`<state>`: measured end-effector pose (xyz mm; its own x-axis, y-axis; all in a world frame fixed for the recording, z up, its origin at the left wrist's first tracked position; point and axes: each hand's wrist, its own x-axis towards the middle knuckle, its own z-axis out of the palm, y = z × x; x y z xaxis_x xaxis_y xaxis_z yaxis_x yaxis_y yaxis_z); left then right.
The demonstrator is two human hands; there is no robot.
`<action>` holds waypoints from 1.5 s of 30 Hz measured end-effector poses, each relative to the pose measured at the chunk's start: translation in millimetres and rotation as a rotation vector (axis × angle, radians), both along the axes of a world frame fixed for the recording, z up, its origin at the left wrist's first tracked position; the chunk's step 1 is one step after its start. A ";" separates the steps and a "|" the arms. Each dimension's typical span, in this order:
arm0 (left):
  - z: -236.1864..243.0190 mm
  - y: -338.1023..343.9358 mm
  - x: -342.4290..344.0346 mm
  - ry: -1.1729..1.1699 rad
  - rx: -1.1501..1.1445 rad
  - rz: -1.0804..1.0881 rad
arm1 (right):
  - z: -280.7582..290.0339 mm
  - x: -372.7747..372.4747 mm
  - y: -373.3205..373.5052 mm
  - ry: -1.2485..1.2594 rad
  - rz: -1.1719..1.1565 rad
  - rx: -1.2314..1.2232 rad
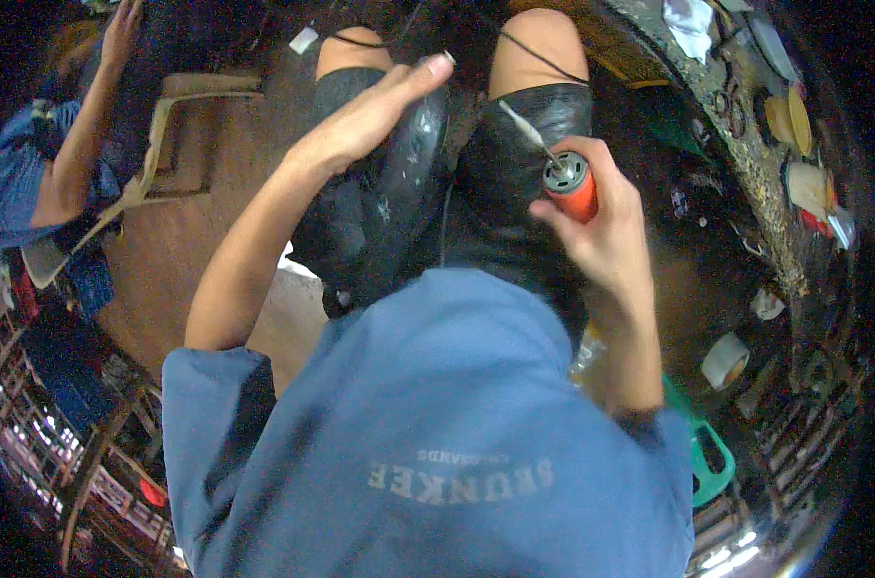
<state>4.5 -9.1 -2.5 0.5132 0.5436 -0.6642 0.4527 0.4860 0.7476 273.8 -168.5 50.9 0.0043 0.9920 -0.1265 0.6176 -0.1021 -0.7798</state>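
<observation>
- Well, the right hand (613, 207) is wrapped around an orange cylinder (580, 202), held over the shiny black shorts (514, 226) at the right thigh.
- Its upper end is a grey, slotted cap (565, 171); a thin rod rises from the middle, tilted up and left, ending in a pale, tapered tip (522, 123).
- The left hand (375, 116) is stretched out above the left thigh (its far side is hidden, so I cannot tell whether it grips anything).
- Low at right sits a white round piece (718, 363), cup or roll, contents unclear.
</observation>
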 end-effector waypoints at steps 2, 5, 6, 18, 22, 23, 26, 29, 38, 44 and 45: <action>-4.8 -2.0 -6.7 -0.020 0.124 0.076 | -1.3 -2.2 13.1 -0.080 0.023 0.054; -12.4 -3.2 -8.2 -0.021 0.169 0.138 | -5.5 -9.7 32.3 -0.194 0.022 0.130; -14.4 -2.9 -6.9 -0.030 0.205 0.160 | -6.3 -12.2 37.6 -0.218 0.034 0.140; -2.6 -9.1 -0.7 -0.032 0.263 0.155 | -11.6 -29.1 58.4 -0.352 0.065 0.011; -5.0 -6.8 -0.4 -0.109 0.240 0.156 | -8.8 -28.4 60.7 -0.362 0.061 -0.024; -5.8 -4.9 -1.2 -0.129 0.228 0.139 | -8.7 -29.2 60.5 -0.365 0.071 -0.014; -6.5 -2.5 -2.5 -0.180 0.195 0.104 | -8.9 -28.2 59.5 -0.373 0.073 -0.044; -4.6 -3.8 -2.3 -0.202 0.168 0.092 | -10.1 -26.8 57.0 -0.359 0.091 -0.036; 4.3 -4.6 -0.9 -0.231 0.117 0.086 | -10.8 -26.2 51.9 -0.312 0.145 0.032; 6.7 -4.7 -0.4 -0.229 0.096 0.090 | -10.4 -24.1 48.6 -0.308 0.189 0.049; 7.0 -5.0 0.4 -0.229 0.092 0.090 | -11.3 -22.7 48.6 -0.300 0.195 0.047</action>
<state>4.9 -14.2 4.5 0.5911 0.6470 -0.4816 0.2244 0.4416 0.8687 251.1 -119.9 39.5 -0.1553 0.9825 -0.1025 0.8243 0.0717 -0.5615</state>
